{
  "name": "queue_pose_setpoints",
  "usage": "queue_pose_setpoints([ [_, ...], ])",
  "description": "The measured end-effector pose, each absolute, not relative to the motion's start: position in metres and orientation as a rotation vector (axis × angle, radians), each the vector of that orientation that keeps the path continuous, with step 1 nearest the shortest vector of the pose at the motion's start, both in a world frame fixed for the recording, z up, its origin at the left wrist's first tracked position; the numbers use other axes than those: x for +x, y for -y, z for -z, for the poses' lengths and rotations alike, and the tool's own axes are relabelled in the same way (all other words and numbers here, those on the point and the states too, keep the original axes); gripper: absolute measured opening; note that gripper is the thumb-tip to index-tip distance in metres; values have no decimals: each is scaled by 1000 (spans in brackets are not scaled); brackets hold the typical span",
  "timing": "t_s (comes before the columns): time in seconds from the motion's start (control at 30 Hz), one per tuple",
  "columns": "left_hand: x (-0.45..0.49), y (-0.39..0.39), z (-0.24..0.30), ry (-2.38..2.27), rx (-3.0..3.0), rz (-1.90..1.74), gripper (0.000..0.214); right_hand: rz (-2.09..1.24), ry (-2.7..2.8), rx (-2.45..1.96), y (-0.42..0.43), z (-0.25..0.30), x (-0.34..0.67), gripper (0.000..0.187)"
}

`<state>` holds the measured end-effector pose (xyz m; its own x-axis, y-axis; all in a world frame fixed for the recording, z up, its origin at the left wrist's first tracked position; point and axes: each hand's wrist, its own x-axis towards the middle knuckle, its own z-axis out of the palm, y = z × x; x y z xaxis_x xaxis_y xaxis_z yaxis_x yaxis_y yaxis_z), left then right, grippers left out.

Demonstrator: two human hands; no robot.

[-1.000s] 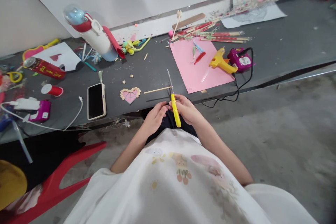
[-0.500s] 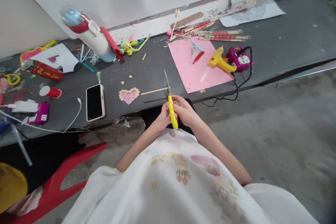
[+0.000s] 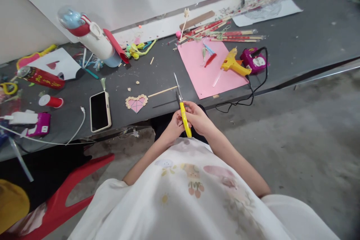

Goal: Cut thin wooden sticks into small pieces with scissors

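A pair of scissors (image 3: 184, 114) with yellow handles points away from me at the table's front edge. My right hand (image 3: 199, 118) is closed around the handles from the right. Pressed against it, my left hand (image 3: 174, 123) is closed on the handles too, its fingertips partly hidden. At the scissor blades is one end of a thin wooden stick (image 3: 162, 92); its shadow falls apart from it on the table. Just past the stick's other end lies a pink paper heart (image 3: 137, 105) edged with small wooden pieces. Two small wooden bits (image 3: 137, 82) lie beyond the heart.
Pink paper (image 3: 194, 63) lies to the right, bearing tassels and a yellow glue gun (image 3: 233, 63) with a black cable. Several packaged chopsticks (image 3: 236, 39) lie behind. Leftward are a phone (image 3: 100, 111), a red thread spool (image 3: 53, 101), a can (image 3: 42, 78) and a bottle (image 3: 92, 39).
The scissor handles have turned and now look narrower. The stick at the blades has shifted slightly left and up, toward the heart. The whole view has moved a little.
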<state>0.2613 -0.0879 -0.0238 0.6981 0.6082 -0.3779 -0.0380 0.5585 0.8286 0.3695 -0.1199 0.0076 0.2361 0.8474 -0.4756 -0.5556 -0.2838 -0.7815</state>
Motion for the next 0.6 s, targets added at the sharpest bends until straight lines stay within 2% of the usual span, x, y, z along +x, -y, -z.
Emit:
queue_pose_setpoints([
  [0.13,250,76,20,-733,1024,-327,57,-1351,366,-1225,122,-6,374,47],
  [0.27,242,64,15,-743,1113,-355,65,-1327,397,-1249,124,-6,377,49],
  [0.37,245,64,15,-641,1119,-269,60,-1357,396,-1247,124,-8,374,50],
  [0.6,257,81,33,-598,1035,-278,66,-1378,351,-1196,125,-6,366,55],
])
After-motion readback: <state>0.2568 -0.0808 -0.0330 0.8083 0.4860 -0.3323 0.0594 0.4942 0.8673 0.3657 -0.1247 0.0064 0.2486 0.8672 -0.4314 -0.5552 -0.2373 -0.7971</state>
